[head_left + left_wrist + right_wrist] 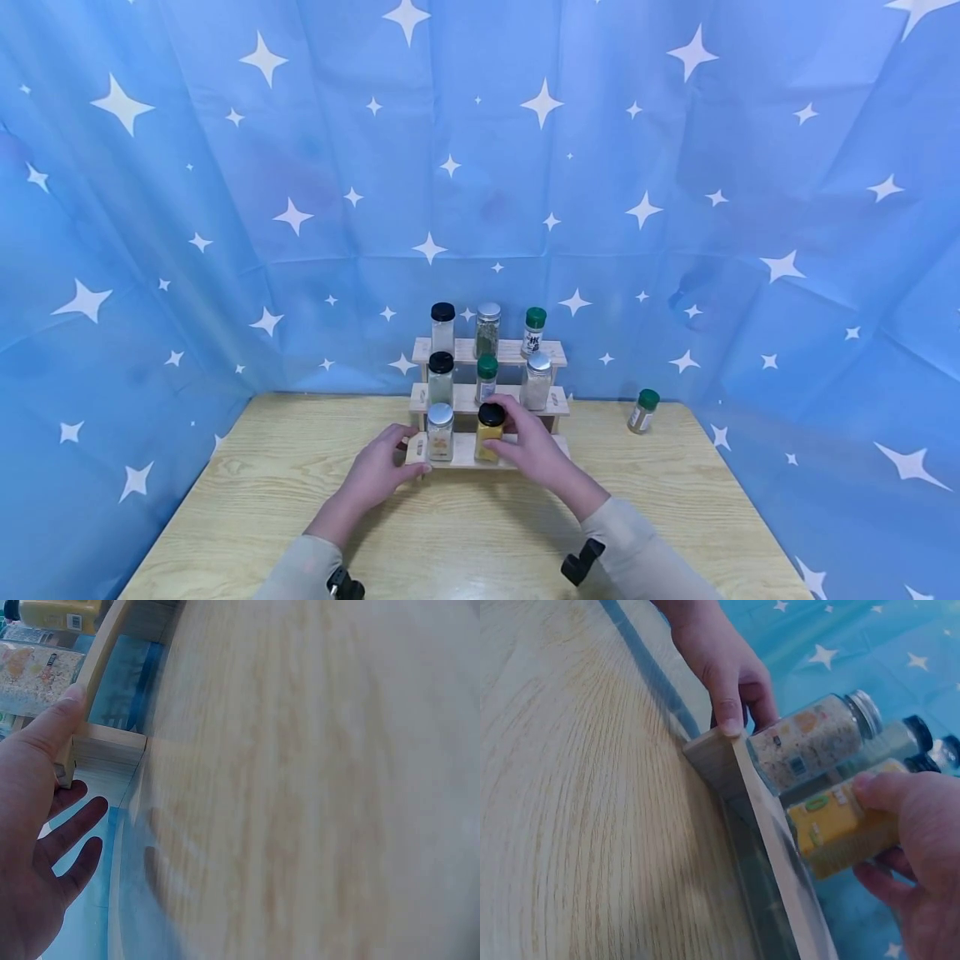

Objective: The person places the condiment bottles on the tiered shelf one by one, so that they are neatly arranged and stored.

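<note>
A three-tier wooden spice rack (464,451) stands on the table with jars on every tier. At the left end of its lowest shelf, my left hand (377,469) pinches the board, thumb in front; in the left wrist view the other fingers spread below. My right hand (534,447) holds a black-lidded jar of yellow spice (832,825) between thumb and fingers, over the right half of that shelf. Left of it on the same shelf sits a silver-lidded jar with pale flaky contents (440,435).
The middle tier carries a black-lidded jar (441,386), a green-lidded jar (486,390) and a silver-lidded jar (537,385). Three more jars stand on the top tier. A green-lidded bottle (642,414) stands on the table at right, near the starry blue curtain (645,275).
</note>
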The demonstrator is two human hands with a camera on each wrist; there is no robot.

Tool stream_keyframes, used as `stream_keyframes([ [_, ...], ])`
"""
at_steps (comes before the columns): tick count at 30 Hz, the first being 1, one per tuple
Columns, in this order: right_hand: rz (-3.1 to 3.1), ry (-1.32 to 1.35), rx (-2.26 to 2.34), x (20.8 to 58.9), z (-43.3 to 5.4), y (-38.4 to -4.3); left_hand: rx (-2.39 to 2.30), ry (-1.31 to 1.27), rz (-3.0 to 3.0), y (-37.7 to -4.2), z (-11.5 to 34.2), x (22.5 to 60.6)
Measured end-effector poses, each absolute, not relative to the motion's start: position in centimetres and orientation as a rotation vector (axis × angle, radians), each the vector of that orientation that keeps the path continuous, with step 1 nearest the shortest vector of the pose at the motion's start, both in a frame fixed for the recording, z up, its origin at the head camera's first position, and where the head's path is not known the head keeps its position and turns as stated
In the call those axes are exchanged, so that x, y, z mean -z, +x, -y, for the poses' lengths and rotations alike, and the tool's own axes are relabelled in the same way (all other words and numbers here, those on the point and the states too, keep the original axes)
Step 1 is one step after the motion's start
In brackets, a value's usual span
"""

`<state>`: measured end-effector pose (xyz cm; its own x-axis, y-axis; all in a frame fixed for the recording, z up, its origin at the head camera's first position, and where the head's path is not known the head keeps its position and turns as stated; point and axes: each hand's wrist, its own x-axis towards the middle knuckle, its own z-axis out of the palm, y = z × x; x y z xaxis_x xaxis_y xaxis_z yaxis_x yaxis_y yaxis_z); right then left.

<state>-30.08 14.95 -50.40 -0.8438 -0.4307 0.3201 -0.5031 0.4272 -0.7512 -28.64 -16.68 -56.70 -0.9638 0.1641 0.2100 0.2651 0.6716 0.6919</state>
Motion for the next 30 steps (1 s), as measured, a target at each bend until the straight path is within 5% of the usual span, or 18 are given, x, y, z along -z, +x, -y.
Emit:
stream_keyframes([
  [30,2.546,0.771,-1.472,51.0,-15.8,-28.9,1.173,-0.347,2.757,-28.5,16.7,56.6],
])
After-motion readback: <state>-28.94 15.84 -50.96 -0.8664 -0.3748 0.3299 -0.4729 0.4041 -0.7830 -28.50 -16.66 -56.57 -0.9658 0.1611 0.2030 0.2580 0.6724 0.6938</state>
